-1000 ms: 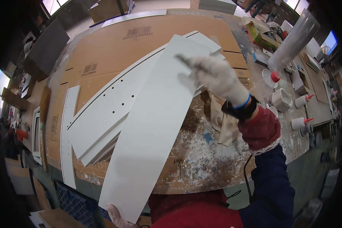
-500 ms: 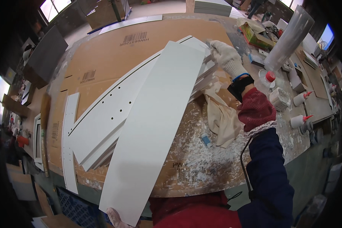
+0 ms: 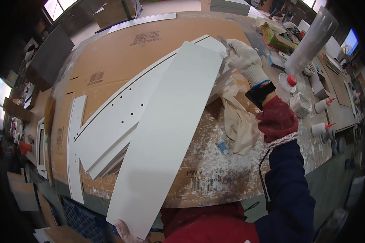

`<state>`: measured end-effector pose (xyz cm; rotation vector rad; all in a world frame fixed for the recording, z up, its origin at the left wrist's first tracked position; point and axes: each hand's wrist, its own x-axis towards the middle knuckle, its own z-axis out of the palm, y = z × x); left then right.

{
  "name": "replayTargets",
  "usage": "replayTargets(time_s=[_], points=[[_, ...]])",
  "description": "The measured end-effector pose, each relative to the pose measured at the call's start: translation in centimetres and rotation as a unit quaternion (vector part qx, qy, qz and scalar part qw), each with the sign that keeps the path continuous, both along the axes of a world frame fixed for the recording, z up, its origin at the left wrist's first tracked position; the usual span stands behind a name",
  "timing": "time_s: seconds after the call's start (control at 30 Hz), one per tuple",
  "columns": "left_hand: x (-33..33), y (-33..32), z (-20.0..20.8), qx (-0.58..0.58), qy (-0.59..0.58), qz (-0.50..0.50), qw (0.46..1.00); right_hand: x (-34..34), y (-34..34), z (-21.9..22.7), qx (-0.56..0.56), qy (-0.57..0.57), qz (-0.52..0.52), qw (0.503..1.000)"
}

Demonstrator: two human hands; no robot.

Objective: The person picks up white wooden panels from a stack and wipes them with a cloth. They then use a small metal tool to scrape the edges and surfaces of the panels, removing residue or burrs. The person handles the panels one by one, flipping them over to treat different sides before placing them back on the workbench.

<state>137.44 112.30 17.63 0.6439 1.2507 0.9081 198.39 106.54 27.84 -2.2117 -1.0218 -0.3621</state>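
Note:
A long plain white board (image 3: 160, 141) slants across the table's middle, its near end overhanging the front edge. My left hand (image 3: 127, 233), gloved and partly cut off by the lower picture edge, grips that near end. My right hand (image 3: 245, 58), in a white knitted glove, has its fingers curled beside the board's far right corner; a thin greyish thing juts from them, too small to name. Under the board lies a stack of white panels (image 3: 109, 129), the top one with dark drilled holes and a groove. Beside the stack lies a crumpled beige cloth (image 3: 241, 125).
Brown cardboard (image 3: 105, 56) covers the table, strewn with white flakes near a small blue block (image 3: 222, 147). To the left lies a narrow white strip (image 3: 75, 150). Red-tipped glue bottles (image 3: 321, 128), a red-capped container (image 3: 291, 80) and a clear film roll (image 3: 311, 42) stand at right.
The view has shifted slightly. My right hand's fingers have turned down a little at the board's far corner. My left hand still holds the near end.

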Motion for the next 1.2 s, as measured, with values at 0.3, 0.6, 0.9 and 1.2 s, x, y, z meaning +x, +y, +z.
replayTargets(time_s=[0.3, 0.6, 0.9, 1.2], points=[[-4.1, 0.8, -6.1, 0.42, 0.261, -0.159, 0.855, -8.8, -1.0, -0.3, -0.088, -0.128, 0.167, 0.974], [5.2, -1.1, 2.8, 0.084, -0.265, -0.025, 0.96, -31.9, -2.7, -0.4, -0.278, -0.009, 0.535, 0.798], [5.6, -1.3, 2.3, 0.067, -0.272, -0.011, 0.96, -25.1, -2.8, -1.9, 0.029, -0.021, 0.318, 0.947], [4.7, -1.9, 0.3, 0.323, 0.237, -0.153, 0.903, -37.5, -4.7, -3.9, -0.158, -0.005, 0.546, 0.822]])
